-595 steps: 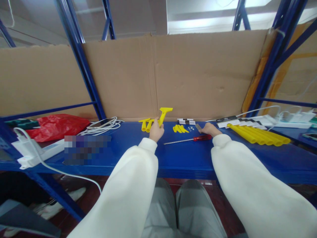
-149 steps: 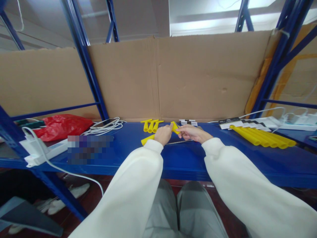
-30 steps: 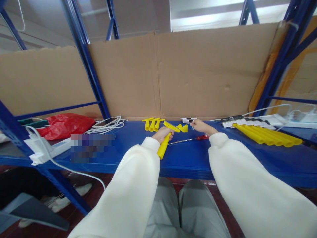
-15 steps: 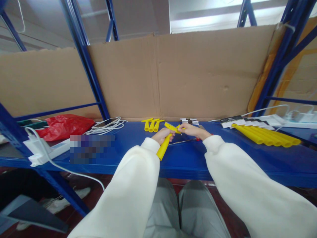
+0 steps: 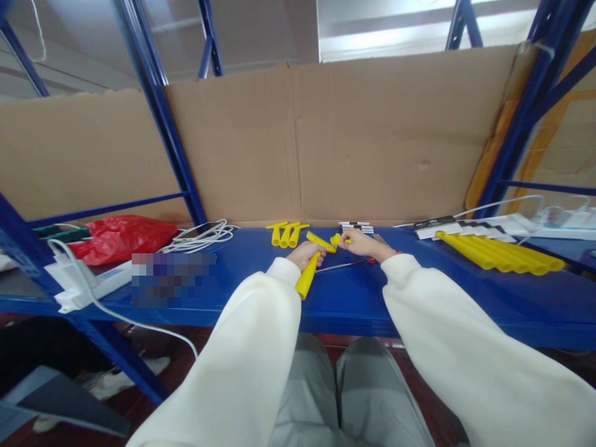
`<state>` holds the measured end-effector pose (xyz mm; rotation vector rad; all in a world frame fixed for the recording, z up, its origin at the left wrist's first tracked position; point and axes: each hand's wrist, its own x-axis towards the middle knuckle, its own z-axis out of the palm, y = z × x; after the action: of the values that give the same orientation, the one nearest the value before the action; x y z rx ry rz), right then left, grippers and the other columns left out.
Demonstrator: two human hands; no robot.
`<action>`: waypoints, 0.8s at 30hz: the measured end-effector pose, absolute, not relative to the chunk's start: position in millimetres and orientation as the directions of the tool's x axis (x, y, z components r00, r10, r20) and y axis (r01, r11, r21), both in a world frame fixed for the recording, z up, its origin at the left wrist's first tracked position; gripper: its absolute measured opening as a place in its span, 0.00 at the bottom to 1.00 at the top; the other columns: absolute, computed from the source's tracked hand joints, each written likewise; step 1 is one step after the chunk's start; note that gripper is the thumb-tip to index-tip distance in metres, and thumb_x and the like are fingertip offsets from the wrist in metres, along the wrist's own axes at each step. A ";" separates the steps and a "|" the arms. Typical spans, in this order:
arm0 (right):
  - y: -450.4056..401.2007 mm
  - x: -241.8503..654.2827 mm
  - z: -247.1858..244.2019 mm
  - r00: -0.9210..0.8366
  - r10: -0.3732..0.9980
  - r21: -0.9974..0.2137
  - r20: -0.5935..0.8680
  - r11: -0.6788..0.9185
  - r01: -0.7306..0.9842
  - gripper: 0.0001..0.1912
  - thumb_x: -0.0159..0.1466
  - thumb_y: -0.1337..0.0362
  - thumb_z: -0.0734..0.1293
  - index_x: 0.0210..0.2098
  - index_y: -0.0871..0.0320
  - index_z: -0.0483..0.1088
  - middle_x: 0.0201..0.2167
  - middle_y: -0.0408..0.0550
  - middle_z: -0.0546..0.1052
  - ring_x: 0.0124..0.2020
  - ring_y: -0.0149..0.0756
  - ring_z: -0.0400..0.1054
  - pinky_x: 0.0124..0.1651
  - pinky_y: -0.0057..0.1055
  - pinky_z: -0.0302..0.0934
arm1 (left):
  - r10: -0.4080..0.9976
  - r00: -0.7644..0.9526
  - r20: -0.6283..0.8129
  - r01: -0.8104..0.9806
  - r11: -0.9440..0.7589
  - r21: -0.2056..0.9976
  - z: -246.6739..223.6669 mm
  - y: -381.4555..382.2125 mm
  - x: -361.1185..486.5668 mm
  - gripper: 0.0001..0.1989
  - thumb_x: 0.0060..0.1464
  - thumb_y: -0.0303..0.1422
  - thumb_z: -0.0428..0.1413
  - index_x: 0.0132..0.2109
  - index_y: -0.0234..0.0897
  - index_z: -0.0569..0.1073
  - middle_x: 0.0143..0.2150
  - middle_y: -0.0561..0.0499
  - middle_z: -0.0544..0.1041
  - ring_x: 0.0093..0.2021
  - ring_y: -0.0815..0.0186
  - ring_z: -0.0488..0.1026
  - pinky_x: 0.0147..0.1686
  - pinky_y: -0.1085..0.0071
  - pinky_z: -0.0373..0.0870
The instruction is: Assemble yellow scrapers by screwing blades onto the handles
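Note:
My left hand (image 5: pixel 302 252) is closed round a yellow T-shaped tool (image 5: pixel 305 282), whose tube handle slants down toward me. Its flat crosspiece (image 5: pixel 321 242) sticks out above the fingers. Just to the right, my right hand (image 5: pixel 357 242) is closed in a pinch on a small yellow piece (image 5: pixel 334 239) by the crosspiece's end. Whether the two touch is too small to tell. Beneath the hands, a thin metal rod (image 5: pixel 342 267) lies on the blue table; a red part (image 5: pixel 371 261) shows at its right end.
Several yellow T-shaped tools (image 5: pixel 284 237) stand at the back, left of a stack of small white-and-black pieces (image 5: pixel 356 227). Yellow tubes (image 5: pixel 498 254) lie in a row at right. A red bag (image 5: pixel 130 238), white cables (image 5: pixel 200 239) and a power strip (image 5: pixel 109 280) occupy the left.
My right hand has shifted slightly, and a small gap to the crosspiece shows more clearly. The crosspiece has moved slightly left. My left hand keeps its hold.

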<state>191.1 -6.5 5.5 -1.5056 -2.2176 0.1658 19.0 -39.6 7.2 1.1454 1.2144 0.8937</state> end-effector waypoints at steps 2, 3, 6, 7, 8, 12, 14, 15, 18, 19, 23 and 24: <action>-11.1 199.4 13.2 -0.371 0.912 -0.358 0.177 0.411 0.839 0.07 0.59 0.67 0.66 0.24 0.59 0.72 0.30 0.46 0.78 0.33 0.35 0.69 0.40 0.28 0.61 | 0.957 0.171 -0.233 0.061 0.226 0.972 8.6 -41.2 18.9 0.11 0.57 0.19 0.51 0.28 0.34 0.65 0.16 0.58 0.63 0.13 0.77 0.57 0.14 0.81 0.53; -14.0 203.5 16.7 -0.393 0.912 -0.358 0.118 0.408 0.840 0.08 0.58 0.65 0.67 0.22 0.59 0.71 0.26 0.45 0.76 0.31 0.34 0.68 0.38 0.28 0.60 | 0.957 0.172 -0.235 0.061 0.228 0.972 9.5 -42.3 19.1 0.11 0.57 0.19 0.50 0.28 0.34 0.65 0.16 0.58 0.63 0.13 0.77 0.57 0.14 0.81 0.54; -23.2 213.2 24.4 -0.418 0.908 -0.356 -0.004 0.390 0.849 0.11 0.56 0.62 0.68 0.20 0.59 0.68 0.22 0.43 0.73 0.27 0.33 0.65 0.32 0.28 0.57 | 0.959 0.160 -0.235 0.065 0.227 0.972 12.8 -46.6 20.3 0.11 0.58 0.19 0.49 0.28 0.34 0.64 0.15 0.58 0.63 0.13 0.77 0.56 0.14 0.81 0.53; -25.8 215.1 25.9 -0.426 0.904 -0.365 -0.033 0.386 0.847 0.11 0.56 0.62 0.67 0.20 0.59 0.68 0.22 0.44 0.73 0.26 0.32 0.65 0.31 0.28 0.57 | 0.960 0.153 -0.233 0.067 0.226 0.972 13.9 -47.9 20.8 0.12 0.58 0.18 0.49 0.28 0.34 0.64 0.15 0.58 0.63 0.13 0.77 0.56 0.14 0.81 0.53; -27.9 216.2 26.9 -0.434 0.899 -0.373 -0.058 0.383 0.845 0.10 0.56 0.62 0.67 0.21 0.59 0.68 0.22 0.44 0.73 0.26 0.32 0.64 0.30 0.28 0.57 | 0.961 0.147 -0.233 0.069 0.225 0.972 14.8 -49.1 21.3 0.12 0.58 0.18 0.48 0.28 0.34 0.64 0.15 0.58 0.63 0.13 0.77 0.56 0.14 0.81 0.53; -31.6 216.4 27.7 -0.433 0.895 -0.343 -0.110 0.375 0.862 0.09 0.55 0.60 0.68 0.23 0.59 0.71 0.24 0.46 0.75 0.27 0.33 0.65 0.31 0.28 0.57 | 0.963 0.141 -0.232 0.070 0.224 0.972 16.1 -50.4 22.3 0.13 0.57 0.19 0.52 0.27 0.35 0.64 0.16 0.58 0.63 0.13 0.78 0.56 0.15 0.80 0.53; -32.1 215.9 27.4 -0.421 0.899 -0.322 -0.118 0.367 0.873 0.09 0.54 0.58 0.69 0.26 0.59 0.73 0.26 0.47 0.76 0.28 0.35 0.67 0.33 0.29 0.58 | 0.964 0.140 -0.227 0.068 0.220 0.973 15.4 -49.4 22.1 0.13 0.56 0.19 0.54 0.26 0.35 0.64 0.16 0.57 0.63 0.14 0.78 0.57 0.15 0.80 0.54; -32.2 215.7 27.1 -0.420 0.899 -0.323 -0.121 0.365 0.873 0.10 0.55 0.57 0.69 0.27 0.59 0.74 0.27 0.47 0.77 0.29 0.35 0.67 0.33 0.30 0.59 | 0.964 0.139 -0.226 0.070 0.218 0.973 15.0 -48.7 21.9 0.12 0.56 0.20 0.54 0.26 0.34 0.64 0.17 0.57 0.63 0.14 0.77 0.57 0.15 0.80 0.54; -31.9 215.7 25.6 -0.436 0.891 -0.359 -0.124 0.370 0.857 0.12 0.56 0.56 0.68 0.29 0.59 0.75 0.28 0.48 0.77 0.29 0.36 0.68 0.35 0.31 0.60 | 0.964 0.136 -0.229 0.077 0.220 0.972 13.9 -47.1 21.5 0.12 0.56 0.19 0.53 0.26 0.34 0.65 0.17 0.57 0.63 0.15 0.77 0.57 0.16 0.79 0.56; -31.4 215.8 24.8 -0.443 0.887 -0.369 -0.127 0.372 0.852 0.12 0.55 0.56 0.68 0.29 0.59 0.75 0.27 0.48 0.77 0.29 0.36 0.68 0.35 0.31 0.61 | 0.964 0.137 -0.230 0.079 0.221 0.972 13.7 -46.9 21.3 0.12 0.56 0.19 0.53 0.26 0.34 0.65 0.17 0.57 0.63 0.15 0.76 0.57 0.17 0.79 0.56; -26.8 216.9 21.4 -0.463 0.876 -0.397 -0.133 0.381 0.835 0.10 0.54 0.58 0.69 0.27 0.59 0.75 0.26 0.47 0.76 0.29 0.35 0.67 0.34 0.30 0.60 | 0.965 0.136 -0.225 0.079 0.216 0.973 13.9 -47.5 21.3 0.12 0.56 0.19 0.52 0.26 0.34 0.65 0.17 0.57 0.63 0.15 0.76 0.57 0.17 0.78 0.56; -25.5 217.4 20.8 -0.468 0.874 -0.403 -0.132 0.384 0.831 0.10 0.54 0.58 0.69 0.26 0.59 0.75 0.26 0.47 0.76 0.29 0.35 0.67 0.34 0.30 0.60 | 0.965 0.135 -0.225 0.081 0.216 0.973 14.2 -47.9 21.3 0.12 0.56 0.19 0.52 0.26 0.34 0.65 0.17 0.57 0.63 0.15 0.76 0.57 0.17 0.78 0.56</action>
<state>217.4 -25.5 20.8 -1.5618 -2.5274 0.6433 21.3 -47.9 14.2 1.1541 1.2469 0.9093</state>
